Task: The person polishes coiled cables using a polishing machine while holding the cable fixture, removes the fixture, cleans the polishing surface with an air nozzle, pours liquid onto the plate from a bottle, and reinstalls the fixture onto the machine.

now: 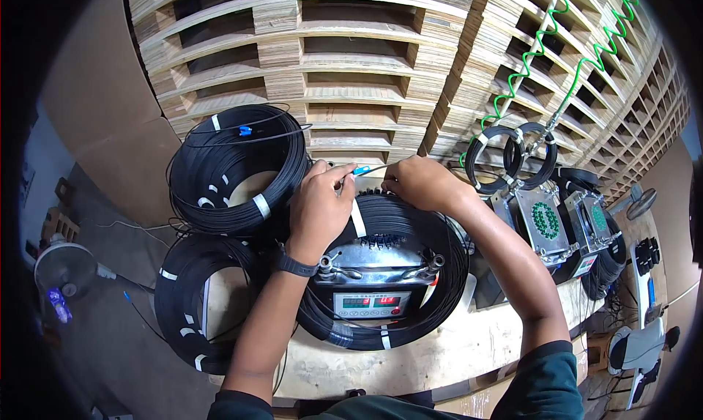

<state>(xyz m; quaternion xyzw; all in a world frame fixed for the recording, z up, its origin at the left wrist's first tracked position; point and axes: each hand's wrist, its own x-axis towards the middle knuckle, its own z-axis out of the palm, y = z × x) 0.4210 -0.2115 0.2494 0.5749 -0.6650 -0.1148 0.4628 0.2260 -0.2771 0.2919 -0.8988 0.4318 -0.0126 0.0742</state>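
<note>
Above a coil of black cable (447,288), my left hand (320,207) has its thumb and fingers closed round a small blue connector (361,170). From the connector a thin black cable (379,169) runs to my right hand (423,184), whose fingers are bent and pinched on it. The coil lies around a metal machine (377,259) with a lit red digital display (371,303). Black plugs line the back of the machine, partly hidden by my hands. White tape (357,218) binds the coil.
Two more cable coils stand at left, an upper one (242,171) and a lower one (176,303). Stacked wooden pallets (351,79) rise behind the wooden table (344,365). On the right are similar machines (543,218), small coils (492,156) and green spiral hoses (538,50). A fan (67,277) stands at left.
</note>
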